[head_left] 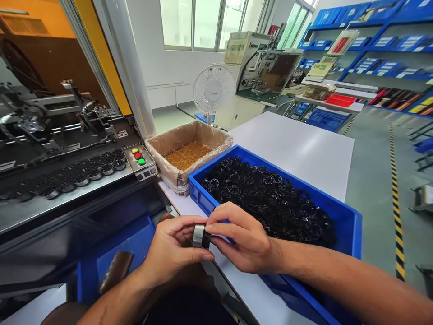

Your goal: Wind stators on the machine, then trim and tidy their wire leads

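A short metal ring (198, 235) with a black part (206, 239) at its right side is held between both hands, near the bottom centre. My left hand (174, 243) grips the ring from the left, its thumb below and fingers above. The fingertips of my right hand (238, 237) pinch the black part from the right. Just beyond my right hand, a blue bin (345, 216) holds a heap of black round plastic parts (264, 189).
A plastic-lined carton (158, 155) with brown pieces stands behind the hands. At left, a machine ledge bears rows of black rings (81, 176) beside a button box (137, 160). A white fan (214, 90) and white table (297, 144) lie farther back.
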{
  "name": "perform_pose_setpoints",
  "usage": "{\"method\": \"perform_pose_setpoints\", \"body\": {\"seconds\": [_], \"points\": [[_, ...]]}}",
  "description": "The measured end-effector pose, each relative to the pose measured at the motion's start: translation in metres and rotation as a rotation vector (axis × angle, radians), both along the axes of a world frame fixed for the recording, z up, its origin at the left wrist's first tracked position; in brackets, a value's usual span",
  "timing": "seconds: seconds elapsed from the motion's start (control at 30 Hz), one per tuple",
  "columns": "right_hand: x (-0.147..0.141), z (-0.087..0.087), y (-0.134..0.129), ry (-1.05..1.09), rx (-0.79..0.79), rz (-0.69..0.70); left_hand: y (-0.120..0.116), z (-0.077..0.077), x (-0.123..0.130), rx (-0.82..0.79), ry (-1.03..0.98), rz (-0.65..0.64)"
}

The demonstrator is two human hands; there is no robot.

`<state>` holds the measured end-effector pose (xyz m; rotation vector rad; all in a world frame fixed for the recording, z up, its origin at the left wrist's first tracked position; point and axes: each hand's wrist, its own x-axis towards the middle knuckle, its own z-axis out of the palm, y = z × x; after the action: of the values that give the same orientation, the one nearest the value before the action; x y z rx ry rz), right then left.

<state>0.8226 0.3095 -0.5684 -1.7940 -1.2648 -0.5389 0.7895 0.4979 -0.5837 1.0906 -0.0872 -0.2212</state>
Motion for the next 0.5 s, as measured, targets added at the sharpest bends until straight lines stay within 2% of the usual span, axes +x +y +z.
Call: {"method": "perform_pose_setpoints", "body": {"seconds": [0.1, 0.23, 0.5], "points": [[0.002, -0.004, 0.001, -0.024, -0.016, 0.016, 0.002, 0.001, -0.001, 0.016, -0.035, 0.025], [0.007, -0.008, 0.002, -0.150, -0.071, -0.045, 0.006, 0.000, -0.001, 0.021, -0.045, 0.026], [0.006, -0.011, 0.004, -0.321, -0.144, -0.005, 0.007, -0.015, -0.001, 0.057, 0.031, -0.026]]}}
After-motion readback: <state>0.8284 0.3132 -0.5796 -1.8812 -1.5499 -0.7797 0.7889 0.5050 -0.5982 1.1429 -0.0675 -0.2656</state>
